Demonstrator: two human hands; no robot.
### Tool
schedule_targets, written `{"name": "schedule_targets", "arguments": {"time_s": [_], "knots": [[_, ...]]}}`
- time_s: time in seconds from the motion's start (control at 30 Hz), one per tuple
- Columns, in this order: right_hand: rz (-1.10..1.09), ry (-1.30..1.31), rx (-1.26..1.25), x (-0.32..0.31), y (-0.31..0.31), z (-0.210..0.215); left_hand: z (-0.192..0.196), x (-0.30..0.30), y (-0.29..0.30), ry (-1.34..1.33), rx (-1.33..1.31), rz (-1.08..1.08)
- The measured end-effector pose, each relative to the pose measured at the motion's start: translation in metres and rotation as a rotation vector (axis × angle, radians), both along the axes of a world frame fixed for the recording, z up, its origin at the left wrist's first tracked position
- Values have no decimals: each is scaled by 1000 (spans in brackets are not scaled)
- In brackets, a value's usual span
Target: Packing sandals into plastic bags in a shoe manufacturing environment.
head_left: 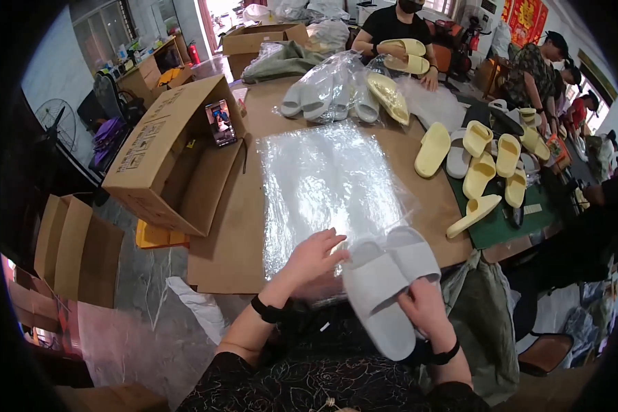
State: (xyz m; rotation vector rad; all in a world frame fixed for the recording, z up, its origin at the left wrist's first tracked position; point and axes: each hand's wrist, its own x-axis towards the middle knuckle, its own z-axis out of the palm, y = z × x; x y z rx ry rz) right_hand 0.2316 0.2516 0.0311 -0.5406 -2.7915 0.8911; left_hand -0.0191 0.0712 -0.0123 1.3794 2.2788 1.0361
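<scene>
My right hand [424, 307] grips a pair of light grey slide slippers [384, 302] above the table's near edge, its fingers tucked in by the straps. The two slippers lie against each other, one partly over the other. My left hand [314, 259] is beside them, fingers stretched out and apart, over the near edge of a stack of clear plastic bags [329, 178]. Its fingertips come close to the nearer slipper; whether they touch it or the plastic I cannot tell.
Bagged grey slippers [323, 96] lie past the plastic stack. Loose yellow slippers [479, 175] cover a green mat [491, 237] on the right. An open cardboard box [178, 158] stands at left with a lit phone [220, 123] propped in it. A co-worker [398, 31] across the table holds yellow slippers.
</scene>
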Motion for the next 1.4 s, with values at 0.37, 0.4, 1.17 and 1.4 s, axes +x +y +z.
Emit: {"name": "schedule_targets", "arguments": {"time_s": [0.37,0.4,1.17,1.4], "knots": [[-266,528,-66,43,25,8,-38,-13,9,439,-9,64],[-219,527,-64,45,26,6,-39,-13,11,440,-8,61],[57,98,-14,-32,-12,-18,30,25,-2,396,318,-132],[-1,220,161,-89,-3,-41,42,54,1,138,484,-269]]}}
